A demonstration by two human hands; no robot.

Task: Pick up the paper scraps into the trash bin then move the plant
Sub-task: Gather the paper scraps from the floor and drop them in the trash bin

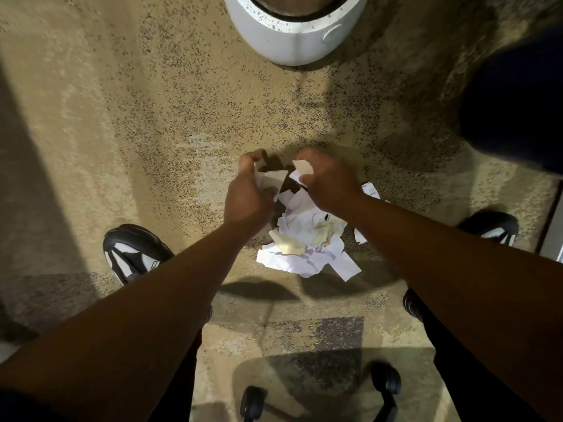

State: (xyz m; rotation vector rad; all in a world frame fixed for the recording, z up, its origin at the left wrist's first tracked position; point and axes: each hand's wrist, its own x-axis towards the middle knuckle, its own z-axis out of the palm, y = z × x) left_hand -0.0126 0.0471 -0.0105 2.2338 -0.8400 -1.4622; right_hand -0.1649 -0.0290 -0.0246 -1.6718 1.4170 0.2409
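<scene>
A heap of white and cream paper scraps [307, 242] lies on the speckled carpet between my feet. My left hand [248, 193] hovers over the heap's far end, fingers curled around a few scraps. My right hand [327, 181] is beside it, pinching a white scrap between thumb and fingers. A white speckled plant pot [292, 41] stands at the top, well beyond the hands. A dark rounded object [515, 117] at the upper right may be the trash bin; I cannot tell.
My black-and-white shoes [134, 254] flank the heap, the right shoe [493, 228] at the far side. Office chair casters [387, 379] sit at the bottom, close behind me. A dark strip and pale panel edge [553, 220] run along the right border.
</scene>
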